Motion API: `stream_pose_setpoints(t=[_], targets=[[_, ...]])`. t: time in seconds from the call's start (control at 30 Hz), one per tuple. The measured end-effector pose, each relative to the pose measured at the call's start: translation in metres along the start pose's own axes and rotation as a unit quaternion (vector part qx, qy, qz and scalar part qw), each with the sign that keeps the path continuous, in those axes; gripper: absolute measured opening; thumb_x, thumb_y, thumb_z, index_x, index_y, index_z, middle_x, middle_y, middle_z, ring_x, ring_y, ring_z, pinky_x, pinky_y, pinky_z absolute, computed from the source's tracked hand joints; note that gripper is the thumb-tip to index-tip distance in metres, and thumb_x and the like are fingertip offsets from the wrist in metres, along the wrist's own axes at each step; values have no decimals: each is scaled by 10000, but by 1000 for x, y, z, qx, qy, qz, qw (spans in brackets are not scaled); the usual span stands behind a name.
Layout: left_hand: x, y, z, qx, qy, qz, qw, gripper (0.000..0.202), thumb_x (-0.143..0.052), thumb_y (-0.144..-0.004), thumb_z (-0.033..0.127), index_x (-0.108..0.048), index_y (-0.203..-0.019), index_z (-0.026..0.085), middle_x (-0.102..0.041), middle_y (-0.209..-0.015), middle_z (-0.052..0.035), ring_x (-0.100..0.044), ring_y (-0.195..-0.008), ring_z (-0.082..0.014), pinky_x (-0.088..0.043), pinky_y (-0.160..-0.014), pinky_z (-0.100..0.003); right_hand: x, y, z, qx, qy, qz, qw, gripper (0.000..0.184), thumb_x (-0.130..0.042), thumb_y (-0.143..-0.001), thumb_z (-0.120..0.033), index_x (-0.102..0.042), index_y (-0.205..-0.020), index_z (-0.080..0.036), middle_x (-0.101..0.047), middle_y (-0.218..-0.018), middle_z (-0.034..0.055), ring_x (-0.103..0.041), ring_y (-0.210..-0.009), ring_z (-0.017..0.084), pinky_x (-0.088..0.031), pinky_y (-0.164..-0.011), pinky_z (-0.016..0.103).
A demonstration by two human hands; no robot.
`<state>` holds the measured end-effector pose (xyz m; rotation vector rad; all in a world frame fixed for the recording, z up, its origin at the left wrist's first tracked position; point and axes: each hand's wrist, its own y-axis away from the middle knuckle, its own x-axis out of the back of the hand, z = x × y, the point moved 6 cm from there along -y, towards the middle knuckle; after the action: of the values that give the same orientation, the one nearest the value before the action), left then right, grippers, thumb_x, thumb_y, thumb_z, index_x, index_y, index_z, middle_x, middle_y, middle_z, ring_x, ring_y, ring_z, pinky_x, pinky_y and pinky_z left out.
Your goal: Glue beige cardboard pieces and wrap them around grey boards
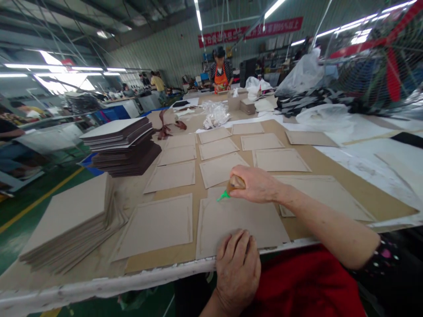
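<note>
My right hand point(259, 184) is wrapped round an amber squeeze bottle point(237, 182), tilted so its green nozzle point(224, 196) points down and left at a grey-brown cardboard sheet point(211, 226). The nozzle tip is at the far part of that sheet; whether it touches cannot be made out. At the near edge of the same sheet lies my left hand point(238, 262), its fingers flat on the board and holding nothing. Thin darker lines run along the borders of neighbouring sheets, such as the left one point(161, 226) and the right one point(320, 193).
Cardboard is stacked point(71, 213) at the left, with a dark-edged stack point(125, 141) behind it. Crumpled clear plastic point(214, 114) lies farther back. A person in an orange apron point(221, 75) stands at the far end. A large fan point(383, 57) is at the right.
</note>
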<state>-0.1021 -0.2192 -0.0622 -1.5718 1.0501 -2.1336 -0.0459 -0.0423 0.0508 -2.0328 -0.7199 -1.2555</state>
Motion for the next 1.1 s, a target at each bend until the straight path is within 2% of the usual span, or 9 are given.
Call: stream_pose_setpoints(t=[0.1, 0.23, 0.4, 0.6, 0.83, 1.1], targets=[[1, 0, 0, -3, 8, 5, 1000, 292, -558, -898, 180, -651, -1174, 159, -675, -1191, -56, -560, -1163, -223, -335, -1070, -425, 15, 14, 19, -17, 16, -10, 1000, 319, -724, -802, -409, -562, -997, -217, -633, -934, 5, -563, -805, 193, -325, -652, 276], [0, -1, 0, -2, 15, 3, 1000, 299, -559, -896, 180, -649, -1180, 158, -674, -1189, -64, -558, -1169, -231, -344, -1060, -427, 40, 49, 54, -70, 50, -8, 996, 299, -691, -817, -427, -558, -974, -210, -626, -902, 20, -559, -796, 213, -330, -652, 288], [1, -2, 1, -1, 12, 0, 1000, 289, -567, -894, 174, -650, -1170, 161, -674, -1180, -69, -564, -1158, -237, -357, -1047, -432, 46, 71, 72, -108, 73, 9, 991, 283, -639, -845, -452, -558, -976, -215, -621, -930, 29, -569, -812, 229, -353, -672, 306], [4, -7, 2, 1, 8, -7, 1000, 271, -567, -892, 169, -652, -1150, 169, -680, -1163, -58, -575, -1135, -231, -376, -1032, -417, 47, 84, 63, -87, 81, 3, 993, 277, -631, -861, -411, -550, -1038, -214, -608, -1020, 38, -576, -870, 243, -363, -710, 324], [5, -7, 2, 2, 7, -4, 1000, 277, -561, -897, 173, -645, -1160, 180, -684, -1162, -66, -587, -1119, -241, -392, -1019, -428, 55, 131, 37, -58, 31, -65, 996, 258, -641, -862, -440, -550, -1012, -251, -611, -946, 1, -567, -849, 222, -379, -722, 331], [5, -6, 2, 4, 8, -15, 1000, 273, -571, -895, 171, -639, -1160, 180, -673, -1176, -66, -571, -1145, -242, -375, -1035, -437, 49, 154, 31, -59, -8, -33, 998, 245, -635, -879, -381, -537, -1059, -247, -606, -998, 19, -584, -864, 213, -405, -731, 345]])
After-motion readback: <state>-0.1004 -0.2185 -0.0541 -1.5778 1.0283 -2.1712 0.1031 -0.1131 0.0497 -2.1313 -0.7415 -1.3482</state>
